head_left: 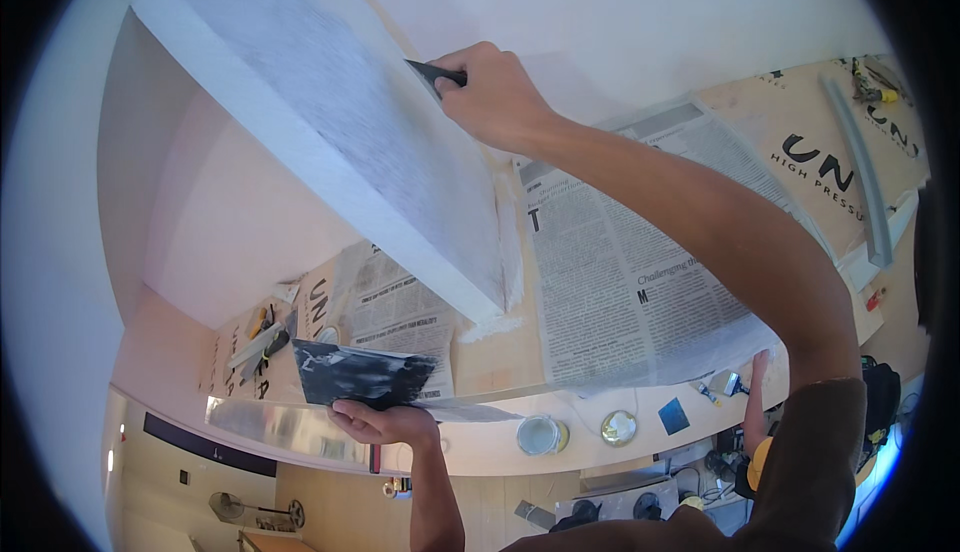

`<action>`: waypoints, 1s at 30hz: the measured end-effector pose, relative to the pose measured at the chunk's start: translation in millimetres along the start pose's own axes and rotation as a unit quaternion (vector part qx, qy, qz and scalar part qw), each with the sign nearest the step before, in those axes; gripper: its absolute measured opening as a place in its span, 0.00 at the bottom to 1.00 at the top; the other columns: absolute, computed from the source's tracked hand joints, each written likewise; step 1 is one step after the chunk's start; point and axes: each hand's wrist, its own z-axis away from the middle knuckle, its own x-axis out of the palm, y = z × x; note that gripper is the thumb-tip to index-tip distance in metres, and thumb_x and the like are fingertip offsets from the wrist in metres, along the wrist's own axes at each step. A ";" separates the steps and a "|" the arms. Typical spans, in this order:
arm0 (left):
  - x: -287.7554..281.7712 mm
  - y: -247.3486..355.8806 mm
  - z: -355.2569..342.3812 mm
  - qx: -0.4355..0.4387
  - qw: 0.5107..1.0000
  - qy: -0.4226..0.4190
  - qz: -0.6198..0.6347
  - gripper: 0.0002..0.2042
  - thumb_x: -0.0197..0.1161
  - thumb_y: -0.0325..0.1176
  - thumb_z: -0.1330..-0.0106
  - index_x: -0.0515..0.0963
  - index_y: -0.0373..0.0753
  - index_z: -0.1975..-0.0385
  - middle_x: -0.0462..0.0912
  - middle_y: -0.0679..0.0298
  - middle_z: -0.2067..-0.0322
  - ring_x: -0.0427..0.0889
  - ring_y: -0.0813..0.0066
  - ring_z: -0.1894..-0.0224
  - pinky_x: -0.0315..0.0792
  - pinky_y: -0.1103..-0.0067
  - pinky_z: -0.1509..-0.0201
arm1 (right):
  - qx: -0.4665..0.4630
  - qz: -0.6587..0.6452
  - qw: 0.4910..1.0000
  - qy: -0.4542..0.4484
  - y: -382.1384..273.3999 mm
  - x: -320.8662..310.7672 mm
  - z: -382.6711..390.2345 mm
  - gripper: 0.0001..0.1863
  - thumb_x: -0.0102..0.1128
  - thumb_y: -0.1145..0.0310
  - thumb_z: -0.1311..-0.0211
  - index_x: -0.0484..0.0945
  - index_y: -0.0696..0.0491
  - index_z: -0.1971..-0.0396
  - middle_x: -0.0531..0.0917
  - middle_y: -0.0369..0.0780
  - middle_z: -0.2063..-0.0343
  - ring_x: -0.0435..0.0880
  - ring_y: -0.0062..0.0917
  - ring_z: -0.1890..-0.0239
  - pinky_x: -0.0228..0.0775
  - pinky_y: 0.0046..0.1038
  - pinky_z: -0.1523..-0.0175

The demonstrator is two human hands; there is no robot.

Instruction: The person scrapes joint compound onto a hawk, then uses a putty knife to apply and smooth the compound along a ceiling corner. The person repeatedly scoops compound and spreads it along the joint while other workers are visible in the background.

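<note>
My right hand is closed on the dark handle of a putty knife. The blade is raised to the inner corner where a white partition meets the wall; whether it touches cannot be made out. Patchy white filler covers the partition's broad face. Lower down, my left hand supports a black flat board from beneath, its fingers curled at the edge. White smears mark the board's upper face. It is held apart from the partition, beside its lower end.
Newspaper sheets and printed brown covering lie around the partition's foot. A grey strip rests at right; hand tools lie at left. Below stand a bucket and a tub. Another person's arm reaches up near brushes.
</note>
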 end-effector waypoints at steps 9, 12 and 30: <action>-10.6 -7.3 0.3 -0.001 1.000 -0.010 -0.002 0.23 0.50 0.46 0.22 0.68 0.26 0.47 0.75 0.50 0.50 0.74 0.67 0.51 0.68 0.72 0.43 | -0.010 0.025 0.999 0.028 -15.9 5.5 9.4 0.17 0.55 0.70 0.33 0.83 0.57 0.48 0.86 0.46 0.69 0.82 0.25 0.66 0.72 0.31 0.54; -9.3 -4.5 -0.7 0.002 1.000 -0.001 0.003 0.23 0.49 0.45 0.21 0.68 0.25 0.46 0.75 0.50 0.51 0.74 0.68 0.51 0.67 0.74 0.41 | -0.022 -0.044 0.999 0.017 -22.8 -10.1 28.7 0.16 0.56 0.69 0.34 0.83 0.62 0.52 0.86 0.48 0.65 0.83 0.29 0.63 0.74 0.30 0.55; -78.3 92.9 -15.2 -0.431 0.781 -0.388 0.230 0.17 0.54 0.35 0.22 0.74 0.26 0.46 0.85 0.64 0.61 0.81 0.85 0.63 0.75 0.85 0.59 | -0.511 0.116 0.849 -0.065 -74.2 25.8 265.7 0.19 0.63 0.80 0.47 0.85 0.59 0.53 0.87 0.48 0.54 0.86 0.42 0.48 0.78 0.40 0.40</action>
